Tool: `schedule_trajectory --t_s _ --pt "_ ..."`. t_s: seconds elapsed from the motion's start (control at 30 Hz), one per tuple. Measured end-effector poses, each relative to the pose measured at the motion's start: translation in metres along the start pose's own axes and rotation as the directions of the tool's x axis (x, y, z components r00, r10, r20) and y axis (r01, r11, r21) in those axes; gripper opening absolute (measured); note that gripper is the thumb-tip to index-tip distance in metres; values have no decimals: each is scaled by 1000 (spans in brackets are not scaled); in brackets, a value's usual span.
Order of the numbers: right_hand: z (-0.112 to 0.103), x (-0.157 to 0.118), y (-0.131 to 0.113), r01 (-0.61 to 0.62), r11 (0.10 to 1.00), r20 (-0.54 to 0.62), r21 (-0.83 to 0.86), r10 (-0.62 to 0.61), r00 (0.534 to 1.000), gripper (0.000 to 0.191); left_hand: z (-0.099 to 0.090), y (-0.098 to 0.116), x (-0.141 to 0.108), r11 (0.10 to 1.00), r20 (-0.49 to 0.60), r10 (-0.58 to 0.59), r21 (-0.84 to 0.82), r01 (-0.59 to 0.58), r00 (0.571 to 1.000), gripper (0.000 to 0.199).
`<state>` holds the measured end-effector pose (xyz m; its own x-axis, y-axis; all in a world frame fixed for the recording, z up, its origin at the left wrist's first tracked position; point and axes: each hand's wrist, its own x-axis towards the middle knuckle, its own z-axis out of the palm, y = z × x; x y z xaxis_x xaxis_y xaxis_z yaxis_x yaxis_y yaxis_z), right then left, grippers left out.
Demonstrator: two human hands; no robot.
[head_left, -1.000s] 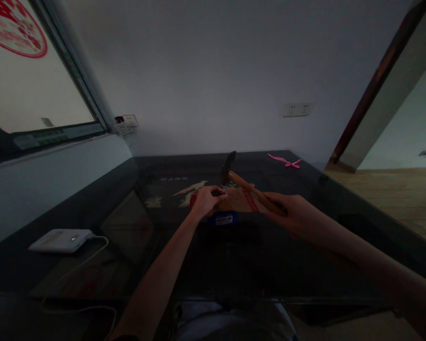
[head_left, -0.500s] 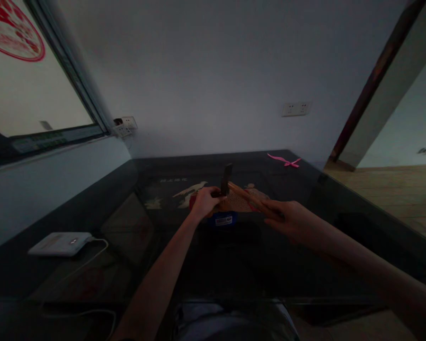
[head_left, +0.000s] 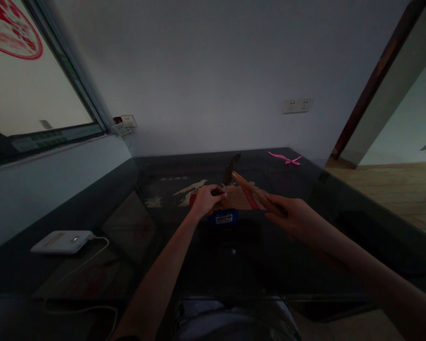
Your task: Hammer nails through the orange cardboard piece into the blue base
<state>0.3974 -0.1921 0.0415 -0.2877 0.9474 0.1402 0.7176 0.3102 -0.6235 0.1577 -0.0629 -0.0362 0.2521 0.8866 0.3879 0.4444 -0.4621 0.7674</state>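
My right hand (head_left: 287, 213) is wrapped round the wooden handle of a hammer (head_left: 250, 187). The dark hammer head (head_left: 232, 169) is raised above a tan, speckled packet (head_left: 236, 196) with red parts, lying on the dark table. My left hand (head_left: 208, 199) rests at the packet's left side, thumb and fingers pinched together; whatever is between them is too small and dark to make out. Just in front of the packet, a blue object (head_left: 223, 218) with a white label shows, partly covered by it.
The dark glossy table (head_left: 184, 251) bears a white power bank (head_left: 62, 242) with a white cable (head_left: 81, 265) at left. A pink ribbon (head_left: 287, 159) lies at the back right, and a black flat object (head_left: 379, 244) at the right. Wall sockets (head_left: 297, 106) are behind.
The hammer head has risen from close by my left fingers and tilted to the right. My left hand has stayed almost in place on the packet.
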Motion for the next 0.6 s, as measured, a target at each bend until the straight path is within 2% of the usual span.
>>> schedule_trajectory --t_s 0.17,0.3,0.37,0.47,0.6 --pt "-1 -8 4 -20 975 -26 219 27 999 48 0 -2 -2 997 2 58 -51 -58 998 9" --pt "7 -20 26 -66 919 -68 390 100 993 52 -1 -1 -3 978 3 155 -140 -153 988 26" --pt "13 -27 38 -91 887 -125 453 165 978 54 -5 2 -4 970 -26 198 -140 -200 980 31" --pt "25 -34 56 -104 808 -200 580 265 943 56 -13 10 -4 966 -94 234 -89 -242 968 26" --pt "37 -37 76 -14 680 -283 733 324 903 54 -27 21 -9 964 -215 265 26 -265 940 16"
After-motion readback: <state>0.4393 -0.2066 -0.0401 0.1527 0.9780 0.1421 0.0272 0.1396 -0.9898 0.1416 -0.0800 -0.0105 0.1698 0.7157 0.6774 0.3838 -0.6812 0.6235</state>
